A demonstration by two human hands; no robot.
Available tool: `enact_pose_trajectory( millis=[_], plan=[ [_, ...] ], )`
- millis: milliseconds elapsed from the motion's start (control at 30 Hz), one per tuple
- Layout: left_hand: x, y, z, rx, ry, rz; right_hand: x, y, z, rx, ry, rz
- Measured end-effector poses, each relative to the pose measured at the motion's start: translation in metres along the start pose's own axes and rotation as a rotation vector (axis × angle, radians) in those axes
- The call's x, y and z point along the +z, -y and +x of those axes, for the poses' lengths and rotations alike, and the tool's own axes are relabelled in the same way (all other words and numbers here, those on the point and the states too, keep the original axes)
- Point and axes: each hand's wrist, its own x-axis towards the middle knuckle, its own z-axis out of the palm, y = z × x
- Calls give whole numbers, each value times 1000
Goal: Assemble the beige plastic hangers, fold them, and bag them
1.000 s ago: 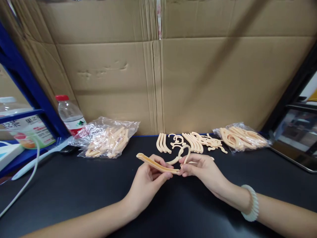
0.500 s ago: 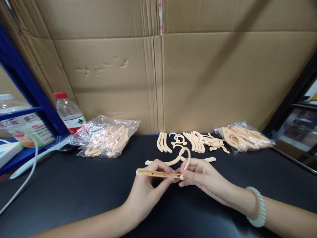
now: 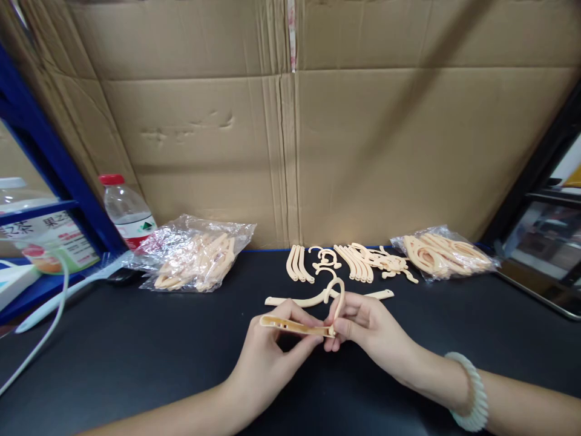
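Observation:
My left hand (image 3: 276, 351) pinches a beige plastic hanger arm (image 3: 295, 327), its hollow slotted side towards me. The base of a curved hanger hook (image 3: 340, 303) is pinched by my right hand (image 3: 367, 327), which wears a pale beaded bracelet (image 3: 467, 387). Hook base and arm end meet between my fingertips; whether they are locked together I cannot tell. Just behind my hands a hanger (image 3: 299, 302) lies on the black table, partly covered by my fingers and the held hook.
Loose hanger arms (image 3: 299, 264), hooks (image 3: 325, 255) and a pile of small parts (image 3: 390, 261) lie at the back. Plastic bags of parts stand left (image 3: 195, 254) and right (image 3: 445, 251). A red-capped bottle (image 3: 129, 209) and a white cable (image 3: 63, 303) are at left. Cardboard (image 3: 181, 121) rises behind.
The held arm's free end has swung slightly right and towards me, showing more of its hollow side. My right fingers have closed in around the hook base. The view has shifted a little.

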Motion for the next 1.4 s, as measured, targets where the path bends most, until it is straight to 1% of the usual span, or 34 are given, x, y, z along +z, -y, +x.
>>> enact_pose_trajectory(
  millis=[133, 267, 400, 533, 633, 767, 833, 900, 933, 1000, 1033, 1067, 1100, 1167, 1233, 1300, 1333, 1367, 1400],
  plan=[
    [2, -1, -1, -21, -23, -21, 4, -1, -1, -32, -21, -26],
    [6, -2, -3, -68, -33, -45, 7, -2, -2, -43, -72, -25],
    [7, -2, 0, -177, -63, -185, 8, -1, -3, -22, -83, 5],
    [7, -1, 4, -230, -68, -267, 7, -1, -2, -84, -149, -67],
    [8, 2, 3, -239, -17, -285, 8, -5, -2, -53, -128, -80],
    [9, 4, 3, -266, 124, -376, 10, -4, -3, -36, -45, -61],
    [9, 2, 4, -301, 124, -398, 3, 2, 0, -56, -26, -161],
    [7, -1, 6, -335, 74, -379, -13, 13, 7, -123, -47, -349],
    [6, -2, 7, -348, 49, -367, -24, 19, 12, -176, -72, -460],
    [4, -5, 8, -371, 22, -362, -52, 28, 23, -349, -124, -794],
    [3, -6, 8, -380, 14, -368, -66, 30, 29, -435, -124, -963],
    [3, -6, 9, -388, 7, -376, -79, 30, 34, -485, -108, -1102],
    [3, -6, 9, -393, 0, -386, -91, 29, 39, -496, -88, -1212],
    [3, -6, 8, -400, -12, -402, -108, 21, 46, -490, -34, -1352],
    [4, -6, 8, -400, -19, -405, -115, 14, 50, -484, 13, -1429],
    [4, -6, 8, -400, -21, -404, -111, 12, 51, -507, 37, -1461],
    [4, -6, 7, -398, -23, -407, -105, 14, 48, -539, 25, -1448],
    [4, -5, 7, -394, -25, -411, -98, 19, 43, -589, -18, -1412],
    [4, -5, 7, -388, -29, -417, -89, 27, 36, -658, -89, -1358]
  ],
)
